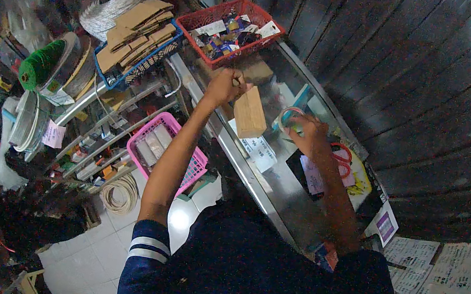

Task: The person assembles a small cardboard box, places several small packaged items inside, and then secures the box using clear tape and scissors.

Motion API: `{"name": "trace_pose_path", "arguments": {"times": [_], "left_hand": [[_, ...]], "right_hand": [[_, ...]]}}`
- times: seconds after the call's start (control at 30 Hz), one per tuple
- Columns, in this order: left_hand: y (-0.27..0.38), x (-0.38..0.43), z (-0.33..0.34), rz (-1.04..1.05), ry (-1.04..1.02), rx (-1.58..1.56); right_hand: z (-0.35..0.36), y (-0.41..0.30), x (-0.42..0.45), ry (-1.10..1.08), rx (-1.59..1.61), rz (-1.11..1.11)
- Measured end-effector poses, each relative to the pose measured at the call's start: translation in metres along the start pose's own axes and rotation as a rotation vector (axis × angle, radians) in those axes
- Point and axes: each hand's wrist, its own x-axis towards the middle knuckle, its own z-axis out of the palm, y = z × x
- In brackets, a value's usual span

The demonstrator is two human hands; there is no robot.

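Note:
A small brown cardboard box [250, 112] stands on the glass-topped counter [275, 200] in front of me. My left hand [227, 85] is at the far left end of this box with its fingers curled in. Whether it grips the box edge or a bit of tape is too blurred to tell. To the right of the box, my right hand [310, 134] has its fingers around a roll of adhesive tape [287, 113], held on edge above the glass. Papers with handwriting [264, 155] lie partly under the near end of the box.
A red plastic basket [213, 59] of packaged padlocks sits at the counter's far end. Red-handled scissors [345, 158] lie beyond my right forearm. At left are a blue basket [106, 81] of folded cardboard, rope [112, 2], green twine [42, 61] and a pink basket [133, 159]. Corrugated metal [410, 106] borders the counter.

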Motion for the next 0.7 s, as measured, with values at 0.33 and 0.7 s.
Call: {"name": "trace_pose_path", "arguments": {"times": [0.33,0.7], "left_hand": [[-0.012,0.0,0.002,0.061,0.086,0.012],[0.009,-0.005,-0.015,-0.2,-0.072,-0.169]], "right_hand": [[0.014,0.007,-0.002,0.072,-0.136,-0.074],[-0.087,-0.066,0.013,0.059,0.263,-0.081]]}}
